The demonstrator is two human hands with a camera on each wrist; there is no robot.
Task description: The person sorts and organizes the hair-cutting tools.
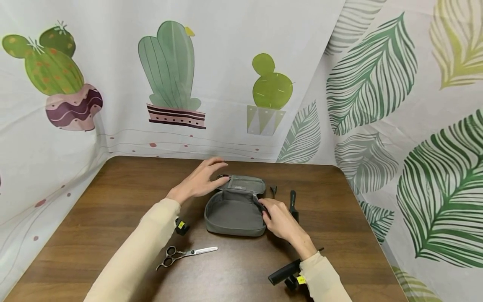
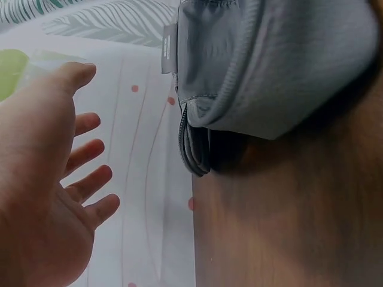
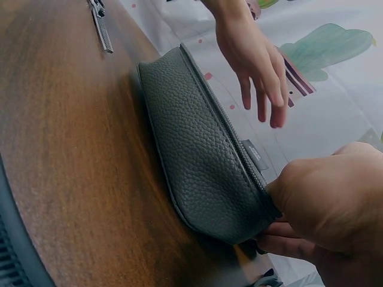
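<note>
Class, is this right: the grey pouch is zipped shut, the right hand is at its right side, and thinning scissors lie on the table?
Not quite: the grey pouch is open, its lid folded back, as the head view shows. The right hand is at its right side, and thinning scissors lie on the table.

And there, in the right wrist view, part of the right hand (image 1: 282, 218) is lost behind the grey case (image 1: 235, 214), its label (image 3: 256, 155) too small to read! Scissors (image 3: 102, 27) clipped up top, and a black tool (image 1: 284, 272) disappears under the right cuff (image 1: 312, 263)!
</note>
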